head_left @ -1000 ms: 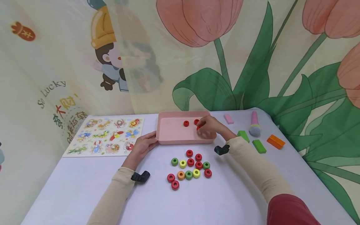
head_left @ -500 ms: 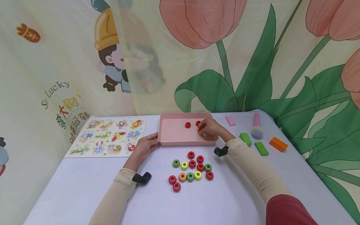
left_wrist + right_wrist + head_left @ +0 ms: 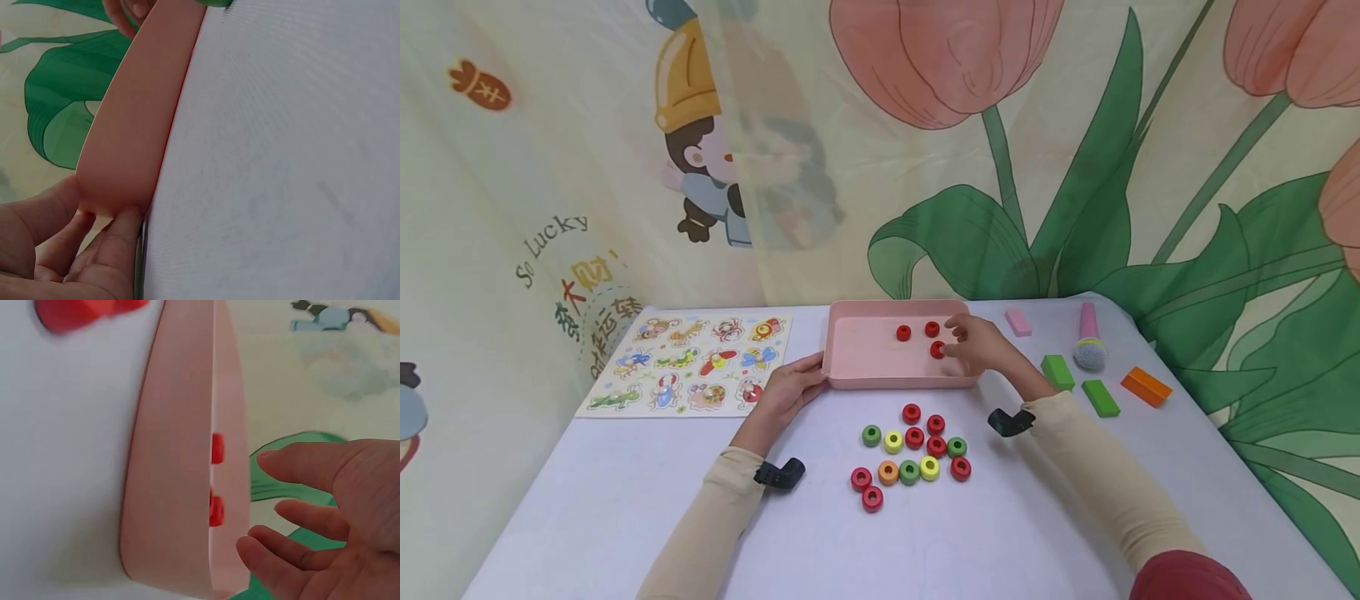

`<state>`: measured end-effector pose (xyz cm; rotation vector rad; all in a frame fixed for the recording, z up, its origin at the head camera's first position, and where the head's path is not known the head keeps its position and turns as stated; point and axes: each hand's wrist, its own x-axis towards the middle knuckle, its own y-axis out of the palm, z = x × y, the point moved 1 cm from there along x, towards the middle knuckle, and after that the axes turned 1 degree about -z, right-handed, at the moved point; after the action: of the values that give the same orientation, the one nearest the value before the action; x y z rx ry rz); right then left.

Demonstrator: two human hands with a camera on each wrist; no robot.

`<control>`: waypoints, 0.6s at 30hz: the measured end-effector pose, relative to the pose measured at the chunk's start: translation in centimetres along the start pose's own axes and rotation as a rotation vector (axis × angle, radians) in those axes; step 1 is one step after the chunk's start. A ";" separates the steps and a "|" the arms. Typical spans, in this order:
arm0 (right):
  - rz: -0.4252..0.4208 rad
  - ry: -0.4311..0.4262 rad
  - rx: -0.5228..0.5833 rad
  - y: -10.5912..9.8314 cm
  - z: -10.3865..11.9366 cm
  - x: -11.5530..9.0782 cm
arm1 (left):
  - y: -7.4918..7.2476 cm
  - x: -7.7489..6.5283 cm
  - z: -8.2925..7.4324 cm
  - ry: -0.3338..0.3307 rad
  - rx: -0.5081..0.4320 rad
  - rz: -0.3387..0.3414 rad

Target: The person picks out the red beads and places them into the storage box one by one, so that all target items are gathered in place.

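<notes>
A shallow pink tray (image 3: pixel 865 382) lies at the back of the table with three red beads inside, one of them a red bead (image 3: pixel 903 333) standing apart. My left hand (image 3: pixel 787 392) holds the tray's front left corner; in the left wrist view the thumb is at the rim and the fingers (image 3: pixel 115 250) press the corner lower down. Over the tray's right side is my right hand (image 3: pixel 983 343), close to the nearest red bead (image 3: pixel 937 350). The right wrist view shows its thumb and fingers (image 3: pixel 269 562) spread apart, holding nothing.
Several red, green, yellow and orange beads (image 3: pixel 909 472) lie in front of the tray. An insect picture board (image 3: pixel 700 367) lies at left. On the right are a toy microphone (image 3: pixel 1089 342), green blocks (image 3: pixel 1101 398), an orange block (image 3: pixel 1146 387) and a pink block (image 3: pixel 1018 322).
My right hand has let go of a red bead in the tray and drawn back to the right, its fingers parting. My left hand stays at the tray's corner.
</notes>
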<state>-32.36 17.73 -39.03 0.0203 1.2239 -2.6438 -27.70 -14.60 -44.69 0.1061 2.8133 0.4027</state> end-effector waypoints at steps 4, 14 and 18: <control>-0.039 -0.025 0.024 -0.5 -0.4 -3.9 | 0.2 0.1 0.0 -0.008 0.001 -0.002; -0.082 0.022 0.130 2.1 -3.1 -12.6 | 0.0 0.2 -0.1 -0.017 0.009 -0.013; -0.069 0.023 0.177 4.2 -3.7 -15.0 | 0.0 0.3 -0.1 -0.015 -0.003 -0.007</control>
<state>-17.13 20.87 -43.02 0.0381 1.0111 -2.8115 -28.01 -14.64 -44.64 0.0980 2.7970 0.4025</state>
